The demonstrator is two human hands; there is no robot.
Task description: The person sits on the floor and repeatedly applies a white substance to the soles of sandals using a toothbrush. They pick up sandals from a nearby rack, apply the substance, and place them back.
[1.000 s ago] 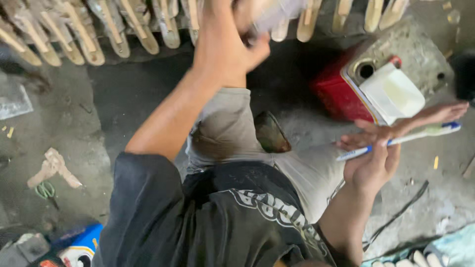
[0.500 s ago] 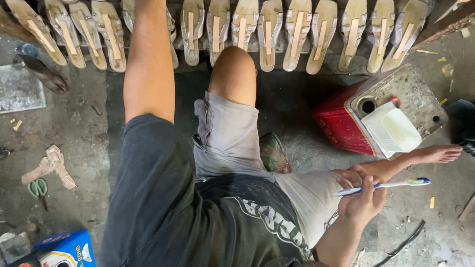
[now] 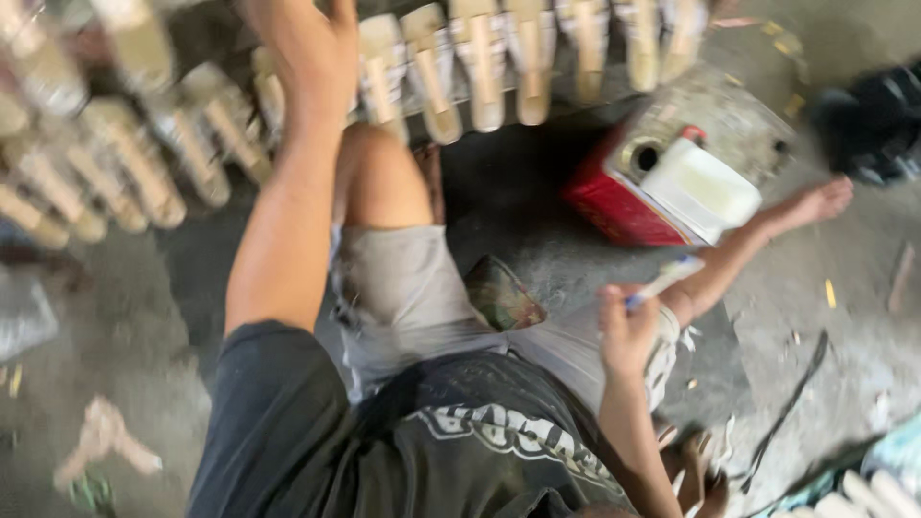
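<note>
Reaching our left hand [image 3: 312, 58] to stiff, light wooden soles [image 3: 484, 67], its grip unclear, our right hand [image 3: 625, 331] pinches a slim brush [image 3: 664, 280] mid-handle.

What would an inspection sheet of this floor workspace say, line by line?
Surface: grey concrete floor, dusty.
Job's things: row of wooden shoe soles; white brush.
Clutter: red can with white block on top; scraps.
Hands: left hand reaches to the soles; right hand grips the brush.
Cables: dark strip lying on the floor, kind unclear.
Surroundings: dark object at the upper right, blurred.
</note>
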